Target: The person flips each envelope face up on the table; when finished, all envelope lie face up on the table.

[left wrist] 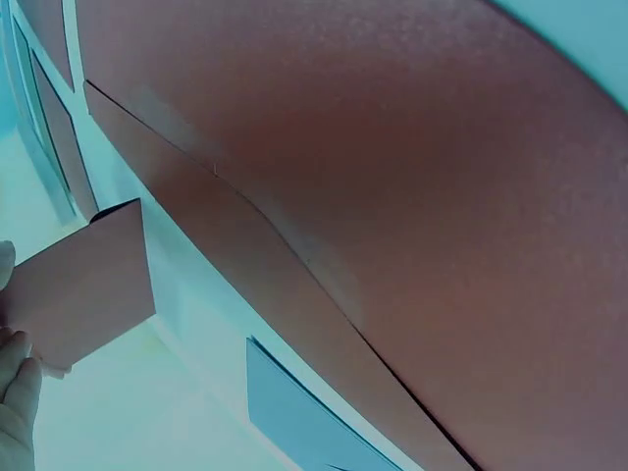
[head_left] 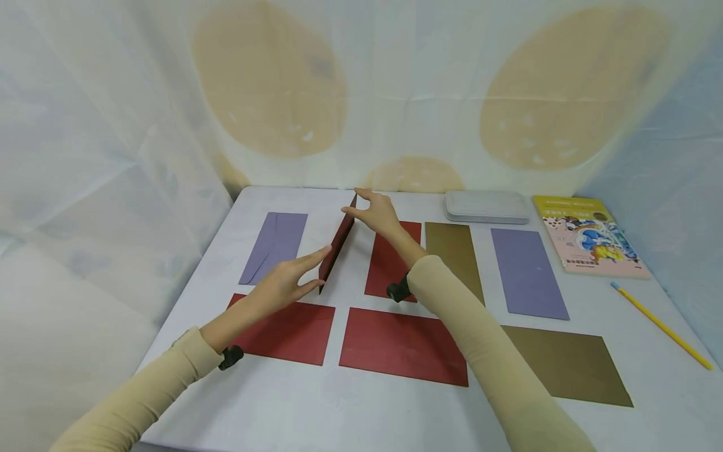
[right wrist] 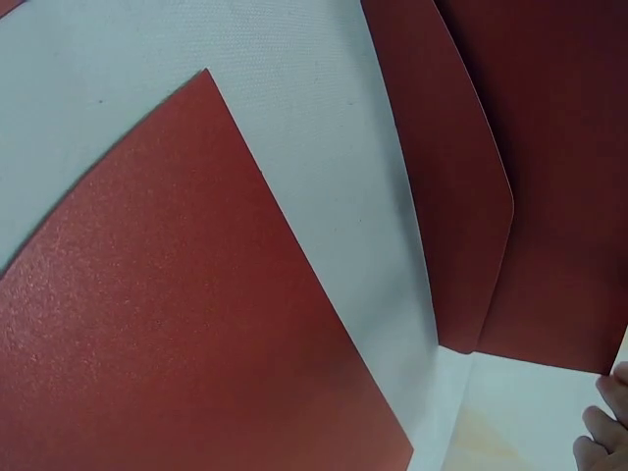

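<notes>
Both hands hold a dark red envelope (head_left: 339,242) that stands tilted on its long edge near the table's middle. My left hand (head_left: 288,279) is at its near end, fingers extended and thumb below. The right hand (head_left: 377,213) pinches the far end between thumb and fingers. In the right wrist view the held envelope (right wrist: 569,245) shows its flap, with fingertips at its lower corner. In the left wrist view the envelope (left wrist: 88,285) appears between finger and thumb. Flat beneath my forearms lie a red envelope (head_left: 288,333) and another red envelope (head_left: 395,345).
A purple envelope (head_left: 275,245) lies left, a red envelope (head_left: 375,270) and gold envelope (head_left: 452,251) right of the hands. Farther right are a purple envelope (head_left: 528,273), gold envelope (head_left: 570,364), pale case (head_left: 487,207), book (head_left: 593,238) and yellow pencil (head_left: 661,323).
</notes>
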